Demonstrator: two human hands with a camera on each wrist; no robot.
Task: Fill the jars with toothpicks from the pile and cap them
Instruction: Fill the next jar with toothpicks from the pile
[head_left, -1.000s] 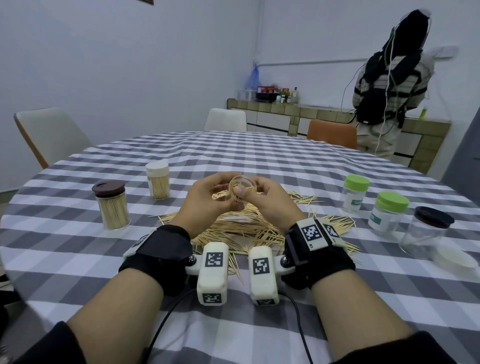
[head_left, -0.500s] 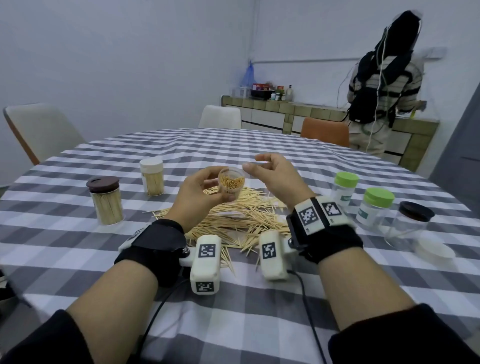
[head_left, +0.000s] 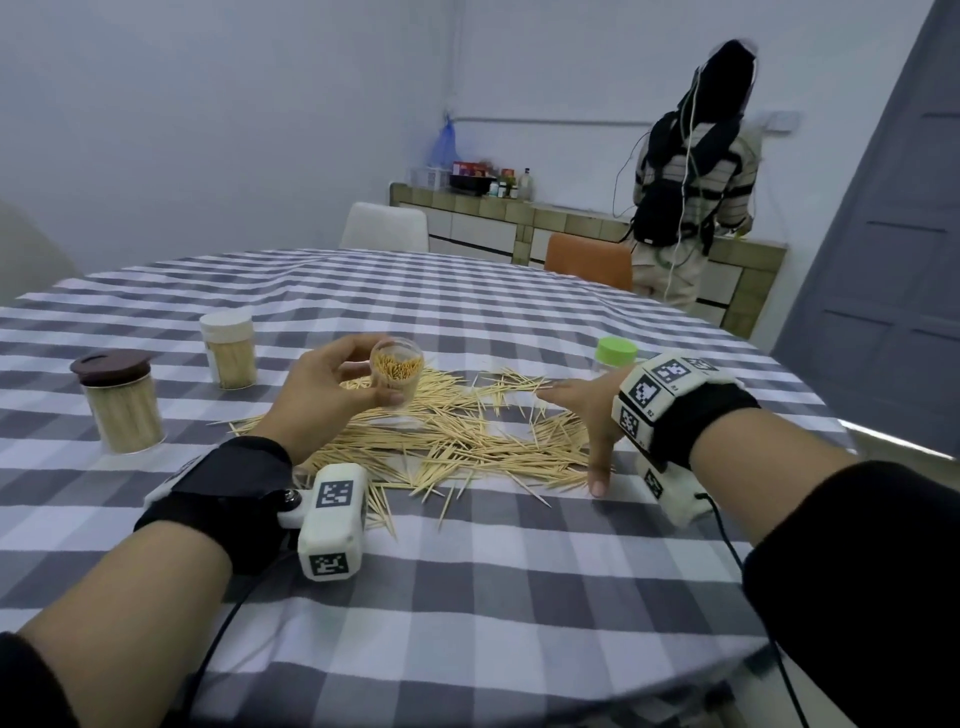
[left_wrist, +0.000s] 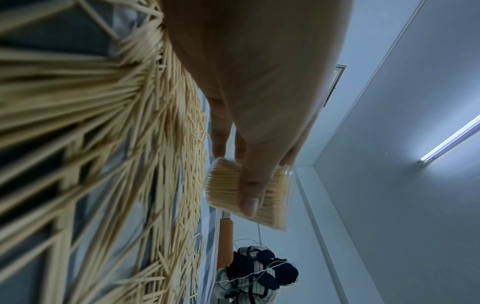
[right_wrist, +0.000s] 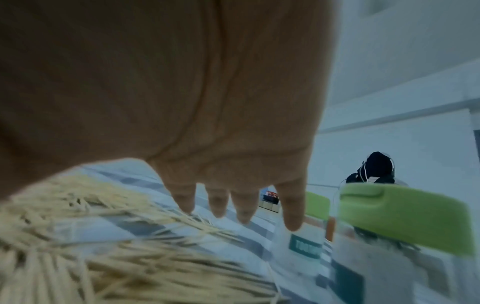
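My left hand (head_left: 371, 370) grips a small clear uncapped jar (head_left: 399, 370) packed with toothpicks, held tilted above the toothpick pile (head_left: 441, 436) on the checked tablecloth. The left wrist view shows my thumb (left_wrist: 249, 197) across that jar (left_wrist: 223, 185), with the pile (left_wrist: 155, 164) beneath. My right hand (head_left: 576, 426) is spread flat and empty over the pile's right side, thumb pointing down to the cloth. Its straight fingers (right_wrist: 218, 205) hover just above the toothpicks (right_wrist: 103, 246).
A filled brown-lidded jar (head_left: 122, 400) and a filled white-capped jar (head_left: 228, 353) stand at the left. Green-capped jars (right_wrist: 405, 218) stand close to the right of my right hand; one (head_left: 615, 353) shows in the head view. A person (head_left: 691, 176) stands at the far counter.
My right hand left the jar's mouth, swung right and down, and opened flat over the pile. The left hand kept hold of the jar.
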